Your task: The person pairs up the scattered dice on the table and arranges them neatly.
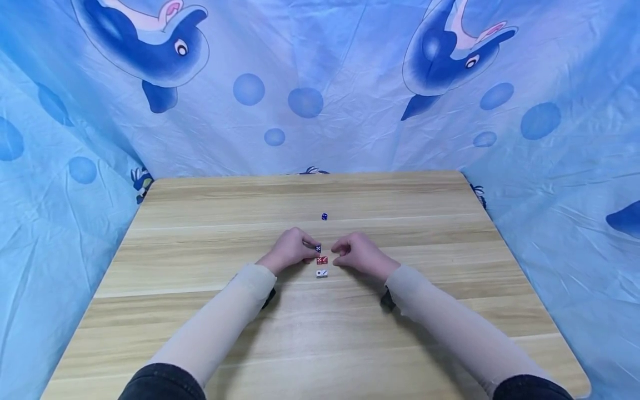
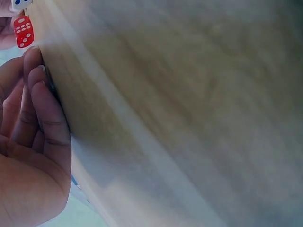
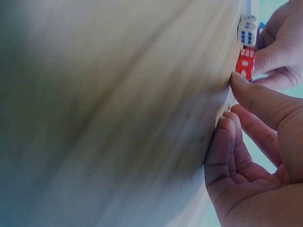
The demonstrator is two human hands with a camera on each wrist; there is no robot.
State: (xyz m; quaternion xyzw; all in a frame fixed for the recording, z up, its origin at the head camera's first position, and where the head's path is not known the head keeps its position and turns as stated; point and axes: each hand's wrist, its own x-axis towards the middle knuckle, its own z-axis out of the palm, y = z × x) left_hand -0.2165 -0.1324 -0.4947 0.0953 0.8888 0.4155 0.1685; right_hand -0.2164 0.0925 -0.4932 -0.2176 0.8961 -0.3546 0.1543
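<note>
In the head view, my left hand [image 1: 292,249] pinches a dark blue die [image 1: 318,249] with white pips between thumb and index finger, just behind a pair of red dice [image 1: 322,260]. Nearer to me, two white dice [image 1: 322,273] sit side by side. My right hand [image 1: 357,253] hovers right of the red pair, thumb and index finger apart with nothing between them. The left wrist view shows a red die [image 2: 23,32] beyond my left fingertips. Seen from the right wrist, the red dice [image 3: 245,62] and white dice [image 3: 247,30] line up beyond my right thumb.
Another dark blue die [image 1: 324,216] lies farther back on the wooden table [image 1: 320,333]. Blue cloth [image 1: 350,144] with cartoon dolphins hangs behind the table and along both sides.
</note>
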